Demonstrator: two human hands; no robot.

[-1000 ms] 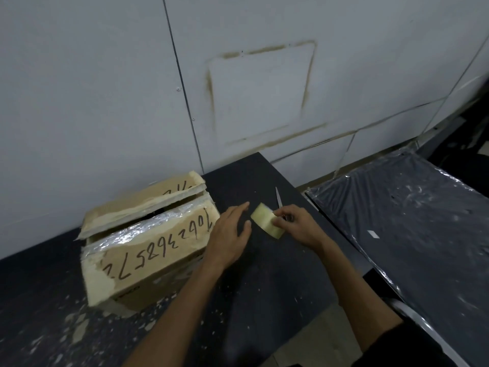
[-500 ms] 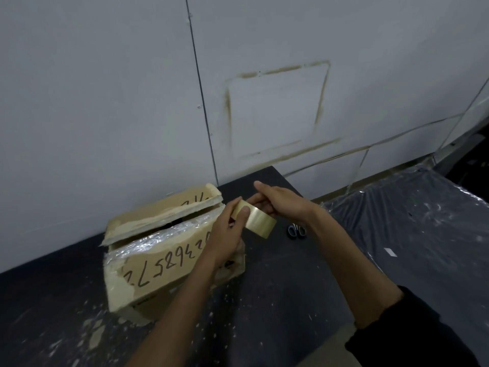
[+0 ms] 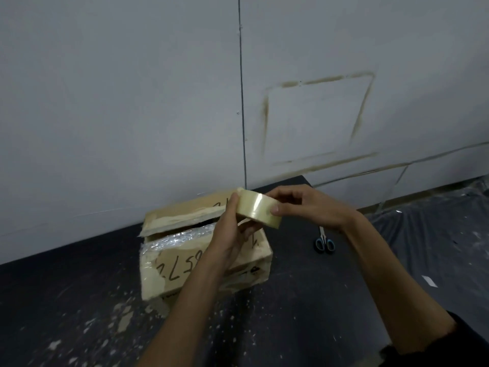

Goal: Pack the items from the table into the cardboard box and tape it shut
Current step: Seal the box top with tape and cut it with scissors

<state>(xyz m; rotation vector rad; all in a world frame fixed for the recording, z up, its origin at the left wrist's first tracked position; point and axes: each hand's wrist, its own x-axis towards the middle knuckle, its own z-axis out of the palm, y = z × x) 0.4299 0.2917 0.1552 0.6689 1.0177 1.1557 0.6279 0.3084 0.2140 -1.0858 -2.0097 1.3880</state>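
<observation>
Both hands are raised above the bench point(image 3: 304, 300), holding one roll of clear tape point(image 3: 258, 211) between them. The left hand point(image 3: 230, 234) grips the roll's left side, fingers curled beneath it and thumb up against its edge. The right hand point(image 3: 304, 207) pinches the right side, thumb pressed on the outer face of the roll and fingers curled over the top. The roll is held tilted, over the right end of the cardboard box point(image 3: 185, 260). The box stands on the dark, paint-flecked bench towards its back edge, close to the grey wall point(image 3: 119, 102). Its top flaps are not closed flat: the rear flap point(image 3: 185, 215) is lifted, and crinkled clear plastic point(image 3: 180, 238) shows in the gap beneath it. Handwritten digits run across the front flap, partly hidden by the left forearm. A pair of scissors point(image 3: 324, 242) with blue-and-black handles lies flat on the bench to the right of the box, apart from it, near the right edge. A dark plastic sheet point(image 3: 436, 234) covers the adjoining surface at the right.
</observation>
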